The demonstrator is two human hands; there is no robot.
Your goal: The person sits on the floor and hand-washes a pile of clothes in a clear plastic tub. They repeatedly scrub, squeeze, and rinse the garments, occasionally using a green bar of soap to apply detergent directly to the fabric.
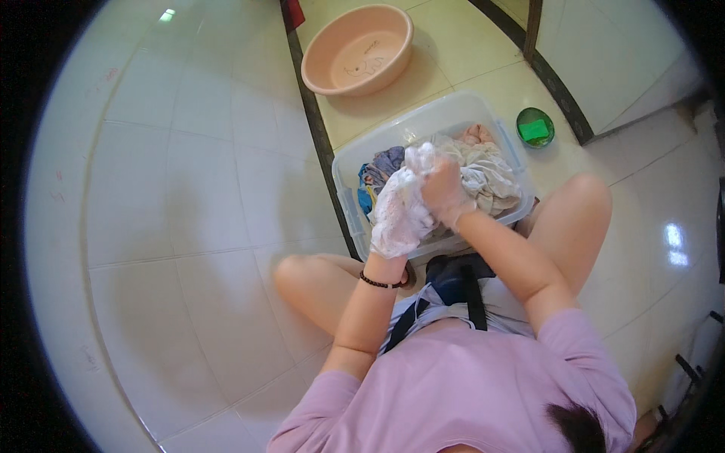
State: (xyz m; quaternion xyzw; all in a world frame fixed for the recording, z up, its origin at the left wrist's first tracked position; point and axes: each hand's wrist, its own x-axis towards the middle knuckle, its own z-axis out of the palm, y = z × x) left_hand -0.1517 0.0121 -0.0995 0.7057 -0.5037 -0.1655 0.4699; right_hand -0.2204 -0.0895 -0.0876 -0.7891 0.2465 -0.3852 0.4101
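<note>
Over the clothes tub, my two hands meet at a white cloth (402, 202) thick with suds. It covers my left hand (387, 263) from the wrist up, hiding the fingers; a dark beaded bracelet circles that wrist. My right hand (444, 189), somewhat blurred and wet with foam, is closed on the cloth's upper part from the right. Beneath them stands a clear plastic tub (349, 162). White clothes (492, 175) fill its right side, with a peach-coloured cloth (476, 134) behind. Dark blue-grey clothes (388, 160) lie at its left.
Beyond the tub, a round peach basin (317, 69) rests on the tiled floor. A green soap bar (534, 130) lies in a dark round dish (524, 117) to the tub's right. My bent knees flank the tub. A white panel (604, 60) stands at far right.
</note>
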